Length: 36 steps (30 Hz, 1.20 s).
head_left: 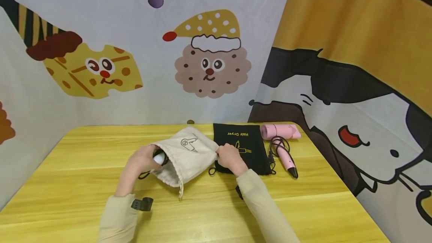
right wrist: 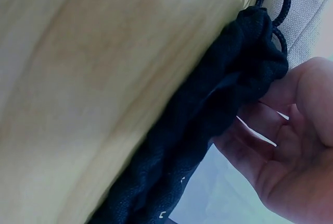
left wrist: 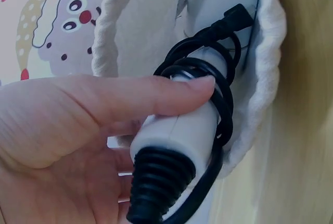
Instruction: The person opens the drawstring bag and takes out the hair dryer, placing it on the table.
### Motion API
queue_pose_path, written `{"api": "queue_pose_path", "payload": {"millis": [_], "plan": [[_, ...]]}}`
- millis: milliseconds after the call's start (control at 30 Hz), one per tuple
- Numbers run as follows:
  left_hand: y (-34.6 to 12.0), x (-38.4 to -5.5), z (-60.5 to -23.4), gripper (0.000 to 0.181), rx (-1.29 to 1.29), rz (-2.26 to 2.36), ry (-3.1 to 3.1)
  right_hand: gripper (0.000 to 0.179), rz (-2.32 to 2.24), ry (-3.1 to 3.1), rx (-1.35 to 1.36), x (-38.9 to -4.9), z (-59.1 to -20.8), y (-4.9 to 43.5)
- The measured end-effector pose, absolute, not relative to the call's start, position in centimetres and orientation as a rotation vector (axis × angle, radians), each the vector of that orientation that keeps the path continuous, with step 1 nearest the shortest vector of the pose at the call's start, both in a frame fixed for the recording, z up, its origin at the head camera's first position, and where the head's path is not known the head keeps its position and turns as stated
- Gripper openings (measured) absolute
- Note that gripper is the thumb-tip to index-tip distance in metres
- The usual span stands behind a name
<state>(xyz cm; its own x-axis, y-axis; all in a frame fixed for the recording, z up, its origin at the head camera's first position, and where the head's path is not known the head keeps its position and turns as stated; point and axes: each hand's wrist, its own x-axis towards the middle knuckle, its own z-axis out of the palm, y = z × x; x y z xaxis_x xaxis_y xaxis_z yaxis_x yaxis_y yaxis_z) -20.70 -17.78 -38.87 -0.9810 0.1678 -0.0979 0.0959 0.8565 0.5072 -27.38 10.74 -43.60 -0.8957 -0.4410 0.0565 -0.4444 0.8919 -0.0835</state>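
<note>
In the head view my left hand [head_left: 141, 159] is at the wide mouth of a cream drawstring bag [head_left: 202, 160] printed with a dryer drawing. It grips the white handle of a hair dryer [left wrist: 174, 130], thumb across the top, with a black cord [left wrist: 221, 99] wound round the handle. The dryer's body lies inside the bag, partly hidden by its rim. My right hand [head_left: 233, 158] holds the bag's far right corner with curled fingers, over a black drawstring bag [head_left: 258, 164]. The black bag's gathered edge [right wrist: 218, 99] shows beside those fingers in the right wrist view.
A pink hair dryer [head_left: 281, 132] lies right of the black bag, a black cord [head_left: 278, 146] looped round its handle. The wooden table [head_left: 189, 220] meets a cartoon-printed curtain [head_left: 128, 111] at the back. A black band with a camera [head_left: 143, 204] is on the left wrist.
</note>
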Motion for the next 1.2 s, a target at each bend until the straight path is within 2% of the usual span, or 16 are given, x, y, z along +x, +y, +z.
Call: {"api": "queue_pose_path", "payload": {"millis": [167,433,567,767,1067,1200], "plan": [[-18.5,-20.2,-38.7,0.069,0.236,0.820,2.869,0.015,0.117,-3.010,0.705,-27.2,-43.5,10.5],[-19.5,-19.4,-38.3,0.067,0.271,0.820,2.861,0.033,0.071,-3.000,0.699,-27.1,-43.4,10.3],[-20.2,-18.9,-38.2,0.063,0.264,0.809,2.860,0.033,0.058,-3.019,0.689,-27.1,-43.5,10.3],[-20.8,-18.4,-38.2,0.067,0.120,0.770,2.797,0.036,0.038,-3.032,0.690,-27.3,-43.7,10.4],[-19.7,-18.5,-38.7,0.061,0.097,0.730,2.769,0.029,0.093,-3.035,0.677,-27.3,-43.8,10.5],[-19.3,-18.6,-39.2,0.066,0.105,0.639,2.783,0.026,0.143,-3.032,0.698,-27.3,-43.8,10.5]]}}
